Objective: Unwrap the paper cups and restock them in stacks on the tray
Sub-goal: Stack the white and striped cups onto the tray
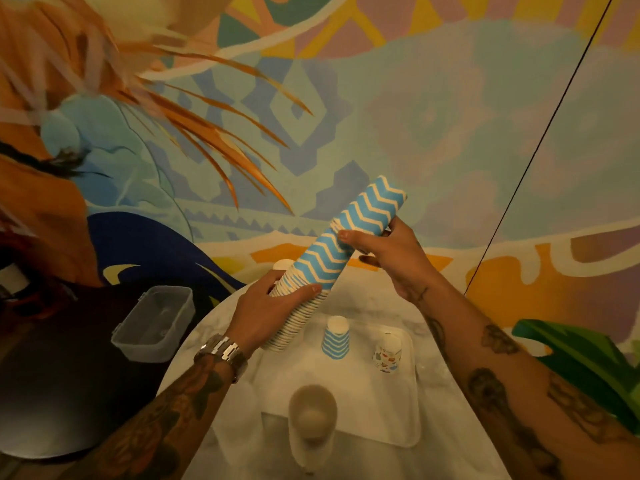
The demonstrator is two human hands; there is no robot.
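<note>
Stack (322, 258) of blue zigzag cups: held in the air over the far left part of the tray (363, 407), touching nothing below.

Head view.
- Long axis slanted: rim end low and left, closed end high and right, toward the wall.
- Left hand (266, 310) wraps the rim end, thumb on top.
- Right hand (391, 261) pinches the upper section, thumb lying across the zigzag.
- A rim edge shows just beside the right thumb, so the top section looks partly drawn off. Judgement only.
- Wrapper: cannot tell whether any is left on.
- On the tray, one blue cup (335, 339) stands upside down, with a patterned cup (388, 355) to its right.
- Left hand is nearer the tray. Setting down likely means swinging the rim end under, to stand beside the blue cup.
</note>
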